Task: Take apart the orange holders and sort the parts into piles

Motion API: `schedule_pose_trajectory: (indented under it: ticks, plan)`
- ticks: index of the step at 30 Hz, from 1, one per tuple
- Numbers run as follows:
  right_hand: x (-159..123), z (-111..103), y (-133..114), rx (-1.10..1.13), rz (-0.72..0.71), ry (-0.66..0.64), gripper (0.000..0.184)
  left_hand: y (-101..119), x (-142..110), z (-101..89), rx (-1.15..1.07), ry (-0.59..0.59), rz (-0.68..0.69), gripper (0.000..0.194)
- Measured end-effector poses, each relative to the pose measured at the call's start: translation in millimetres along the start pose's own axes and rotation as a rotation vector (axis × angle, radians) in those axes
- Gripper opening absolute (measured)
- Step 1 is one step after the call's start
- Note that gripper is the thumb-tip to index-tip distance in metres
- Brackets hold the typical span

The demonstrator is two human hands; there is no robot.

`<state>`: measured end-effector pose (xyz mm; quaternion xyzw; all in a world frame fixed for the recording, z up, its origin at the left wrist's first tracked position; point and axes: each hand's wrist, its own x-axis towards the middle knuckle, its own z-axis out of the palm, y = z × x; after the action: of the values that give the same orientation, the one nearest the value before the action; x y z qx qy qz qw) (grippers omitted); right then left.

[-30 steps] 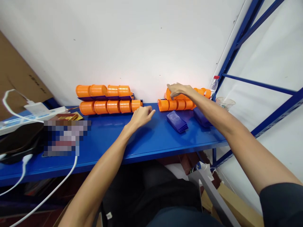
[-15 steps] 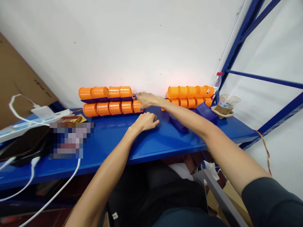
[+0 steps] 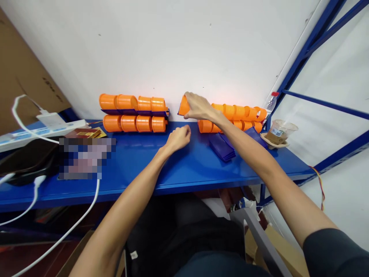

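My right hand (image 3: 198, 107) is raised near the wall with its fingers wrapped round an orange cup (image 3: 183, 105), which has a dark blue edge along its lower side. Loosely curled, my left hand (image 3: 178, 138) sits over the blue tabletop below it; nothing shows in its fingers. To the left, two stacked rows of orange cups (image 3: 129, 124) lie on their sides, a dark blue strip (image 3: 123, 112) between them. More orange cups (image 3: 228, 111) lie in two rows at the right, partly behind my right forearm.
Dark blue flat pieces (image 3: 221, 148) are stacked on the blue table (image 3: 184, 169). A drink cup (image 3: 278, 132) in a carton holder and a bottle (image 3: 271, 102) stand at the right. At the left are a power strip (image 3: 54, 129), white cables and a black device (image 3: 29, 161).
My right hand has moved up and right, away from the left rows, with an orange cup in it. The lower left row has one cup fewer at its right end.
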<state>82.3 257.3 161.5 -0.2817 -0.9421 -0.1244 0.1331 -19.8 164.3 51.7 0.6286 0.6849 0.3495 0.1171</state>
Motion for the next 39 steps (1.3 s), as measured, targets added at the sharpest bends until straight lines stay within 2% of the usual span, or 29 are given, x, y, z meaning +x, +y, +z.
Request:
schedule_pose_trajectory:
  ticks: [2,5,8,12,15,17,19,21,23,27,29,32,35,39]
  plan:
    - [-16.6,-10.7,-1.9,-0.036,-0.040,0.108,0.071,-2.9,6.8,-4.3,-0.486,0.096,-0.132,0.008]
    - [-39.2,-9.4,-10.9,-0.056,-0.158,0.219,0.072,-4.6,11.6,-16.8,-1.066,0.205,-0.219,0.034]
    - [-54.6,6.8,-21.7,-0.033,-0.319,0.282,0.069,-0.1,8.9,-29.9,-1.326,0.284,-0.203,0.053]
    - [-63.7,22.8,-30.2,0.048,-0.501,0.239,0.066,12.0,2.7,-34.4,-1.484,0.222,-0.140,0.048]
    - [-60.5,21.9,-23.5,0.240,-0.479,0.264,0.053,14.3,2.6,-30.2,-1.522,0.241,-0.160,0.036]
    - [-56.0,20.1,-13.0,0.396,-0.315,0.350,0.034,11.2,4.1,-27.6,-1.513,0.232,-0.187,0.037]
    - [-52.7,21.1,-1.4,0.511,-0.104,0.405,0.034,7.0,5.5,-25.5,-1.483,0.172,-0.244,0.044]
    - [-52.2,26.3,7.8,0.564,0.050,0.366,0.038,4.6,6.7,-22.5,-1.452,0.158,-0.272,0.045]
    - [-54.2,34.7,12.7,0.570,0.118,0.274,0.036,4.3,8.2,-17.6,-1.426,0.208,-0.227,0.039]
    - [-59.2,50.6,10.9,0.537,0.138,0.170,0.034,4.8,11.1,-5.4,-1.317,0.308,-0.056,0.030]
    - [-60.6,53.2,7.6,0.519,0.137,0.151,0.032,3.7,11.2,-1.3,-1.245,0.303,0.008,0.032]
    - [-62.0,49.5,3.3,0.468,0.149,0.113,0.031,1.7,10.7,1.2,-1.109,0.315,0.043,0.040]
    - [-63.1,42.4,0.2,0.419,0.163,0.077,0.032,0.7,10.8,2.2,-0.961,0.416,0.083,0.039]
    - [-61.9,39.7,-0.3,0.427,0.166,0.044,0.035,0.7,12.1,5.5,-0.906,0.452,0.099,0.039]
